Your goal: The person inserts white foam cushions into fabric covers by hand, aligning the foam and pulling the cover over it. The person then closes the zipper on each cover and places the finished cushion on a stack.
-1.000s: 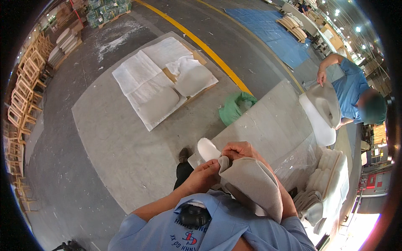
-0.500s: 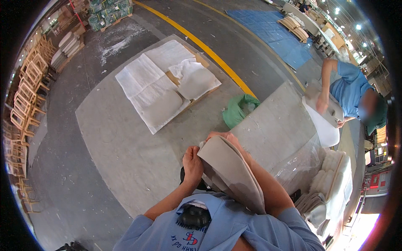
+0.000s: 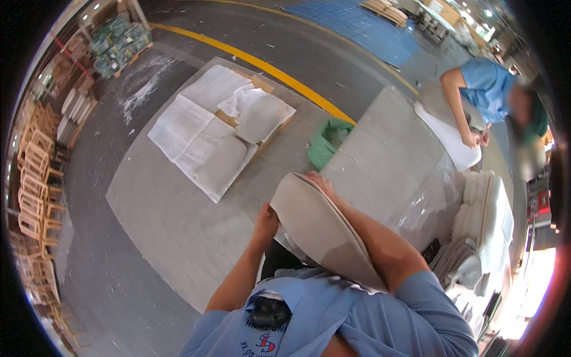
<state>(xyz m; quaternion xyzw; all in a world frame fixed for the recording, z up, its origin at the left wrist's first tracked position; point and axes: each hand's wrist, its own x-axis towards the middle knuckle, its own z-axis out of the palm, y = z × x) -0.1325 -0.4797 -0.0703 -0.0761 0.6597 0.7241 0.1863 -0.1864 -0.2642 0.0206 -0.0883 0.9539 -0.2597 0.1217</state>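
A beige seat cushion (image 3: pixel 318 229) stands tilted in front of my chest, its broad fabric face turned up and a darker patch near its lower end. My right hand (image 3: pixel 322 182) grips its far edge, with most of the fingers hidden behind the cushion; the forearm runs along its right side. At the cushion's left edge my left hand (image 3: pixel 266 219) is closed, pinching the rim, though the fingertips are partly hidden. Beyond, on the grey table (image 3: pixel 172 238), two similar grey-beige cushions (image 3: pixel 221 163) rest on white sheets (image 3: pixel 184 122) over cardboard.
A green bag (image 3: pixel 327 144) lies against a raised grey board (image 3: pixel 380 146) with clear plastic film. At right stand stacked white padding (image 3: pixel 483 205) and folded covers (image 3: pixel 455 265). A co-worker (image 3: pixel 485 89) handles another cushion. Wooden chair frames (image 3: pixel 37 190) line the far left.
The cushion has turned so more of its broad face shows, and both hands have moved with it. My left hand has shifted slightly left. The co-worker's hands have come together.
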